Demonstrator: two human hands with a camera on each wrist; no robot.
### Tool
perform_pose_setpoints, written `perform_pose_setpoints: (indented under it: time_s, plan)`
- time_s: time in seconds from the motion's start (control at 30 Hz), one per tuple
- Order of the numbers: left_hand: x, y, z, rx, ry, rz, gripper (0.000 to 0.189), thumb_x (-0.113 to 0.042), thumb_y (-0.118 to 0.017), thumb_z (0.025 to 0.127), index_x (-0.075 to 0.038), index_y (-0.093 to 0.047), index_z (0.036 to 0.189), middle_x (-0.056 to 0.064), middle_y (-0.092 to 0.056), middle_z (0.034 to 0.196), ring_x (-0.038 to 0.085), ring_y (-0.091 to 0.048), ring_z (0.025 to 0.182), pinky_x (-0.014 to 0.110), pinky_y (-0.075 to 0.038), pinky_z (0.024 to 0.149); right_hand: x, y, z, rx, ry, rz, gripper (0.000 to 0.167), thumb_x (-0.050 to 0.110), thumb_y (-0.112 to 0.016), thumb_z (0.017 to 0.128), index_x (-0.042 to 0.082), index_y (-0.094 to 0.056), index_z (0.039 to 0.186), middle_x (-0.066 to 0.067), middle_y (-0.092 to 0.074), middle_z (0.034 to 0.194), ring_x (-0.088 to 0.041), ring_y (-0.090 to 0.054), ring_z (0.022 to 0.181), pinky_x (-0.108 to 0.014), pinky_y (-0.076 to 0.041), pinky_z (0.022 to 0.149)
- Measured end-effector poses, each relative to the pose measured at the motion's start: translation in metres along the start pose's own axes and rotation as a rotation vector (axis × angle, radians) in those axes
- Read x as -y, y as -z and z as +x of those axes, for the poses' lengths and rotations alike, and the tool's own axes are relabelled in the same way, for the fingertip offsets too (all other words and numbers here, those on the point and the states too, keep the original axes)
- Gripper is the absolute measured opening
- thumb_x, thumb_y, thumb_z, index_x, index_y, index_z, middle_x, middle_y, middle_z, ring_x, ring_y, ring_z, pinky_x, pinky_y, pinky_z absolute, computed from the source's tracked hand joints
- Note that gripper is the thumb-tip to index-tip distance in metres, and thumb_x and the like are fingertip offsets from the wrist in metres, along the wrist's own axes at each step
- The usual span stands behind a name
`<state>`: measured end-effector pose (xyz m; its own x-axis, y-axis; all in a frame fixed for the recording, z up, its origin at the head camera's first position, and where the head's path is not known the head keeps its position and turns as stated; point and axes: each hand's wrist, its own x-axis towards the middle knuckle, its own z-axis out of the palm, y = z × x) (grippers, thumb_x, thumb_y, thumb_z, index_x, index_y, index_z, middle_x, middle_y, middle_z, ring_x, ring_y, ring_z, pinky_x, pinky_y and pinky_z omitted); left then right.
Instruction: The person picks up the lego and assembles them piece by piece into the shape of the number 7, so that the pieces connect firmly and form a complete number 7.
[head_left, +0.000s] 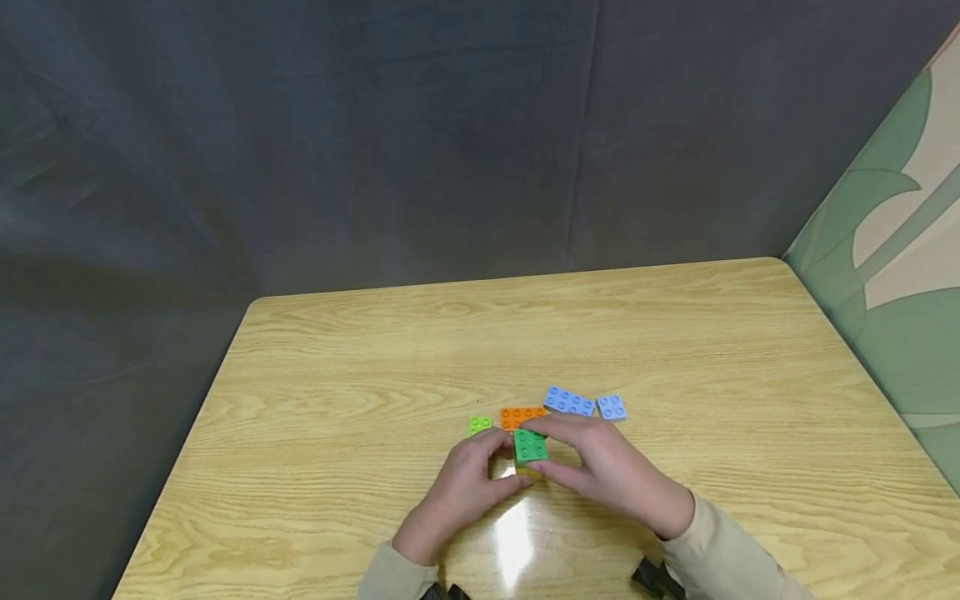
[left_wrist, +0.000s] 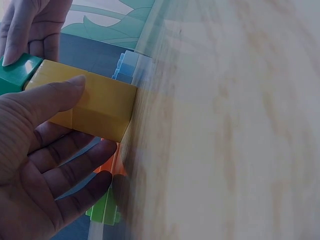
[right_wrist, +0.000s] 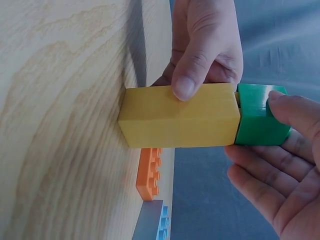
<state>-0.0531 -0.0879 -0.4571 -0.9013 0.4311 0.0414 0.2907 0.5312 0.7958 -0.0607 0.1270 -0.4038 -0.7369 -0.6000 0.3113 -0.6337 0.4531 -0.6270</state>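
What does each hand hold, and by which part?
The right hand holds the green block by its sides; the left hand holds the yellow stack around mid-height.

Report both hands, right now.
Left hand: closed around the upright yellow square-sided plastic column.
Right hand: pinching the green studded plastic block at its top.

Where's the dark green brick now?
Low in the head view, just right of centre, the dark green four-stud brick sits on the yellow stack, pinched by the right hand, nearer the person than the orange brick.
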Motion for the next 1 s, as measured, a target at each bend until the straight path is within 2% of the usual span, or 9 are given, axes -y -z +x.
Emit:
perform_pose_setpoints:
  time_s: [0.33,0.73,1.0]
  plan:
    - [-0.0007,0.0007,0.0009,0.0,-0.008,-0.006,0.028,-0.027,-0.079,0.084,-0.018,-0.066,0.108,-0.011,-0.064,0.101,0.013,-0.061,0.098,0.03,-0.05,0.087,0.0009,0.0021,0.0025,0.026,0.007,-0.025,0.037,0.019,-0.076,0.085,0.009,-0.067,0.12,-0.001,-0.068,0.117,-0.021,-0.062,0.112,-0.044,-0.05,0.095]
    - [-0.0005,0.0001,0.0007,0.0,0.012,0.009,0.027,-0.029,-0.078,0.084,-0.018,-0.066,0.106,-0.011,-0.064,0.101,0.014,-0.06,0.098,0.031,-0.05,0.087,0.0039,0.0037,0.0046,0.051,0.002,-0.058,0.035,0.021,-0.076,0.085,0.01,-0.067,0.118,0.002,-0.069,0.114,-0.018,-0.063,0.11,-0.044,-0.048,0.097]
    - [-0.0006,-0.0003,0.0004,-0.006,0.014,0.013,0.027,-0.029,-0.078,0.084,-0.019,-0.066,0.107,-0.012,-0.063,0.1,0.013,-0.06,0.097,0.03,-0.05,0.086,0.0035,0.0015,0.0055,0.044,0.015,-0.067,0.034,0.02,-0.077,0.085,0.009,-0.068,0.116,0.002,-0.069,0.111,-0.019,-0.064,0.108,-0.045,-0.048,0.098]
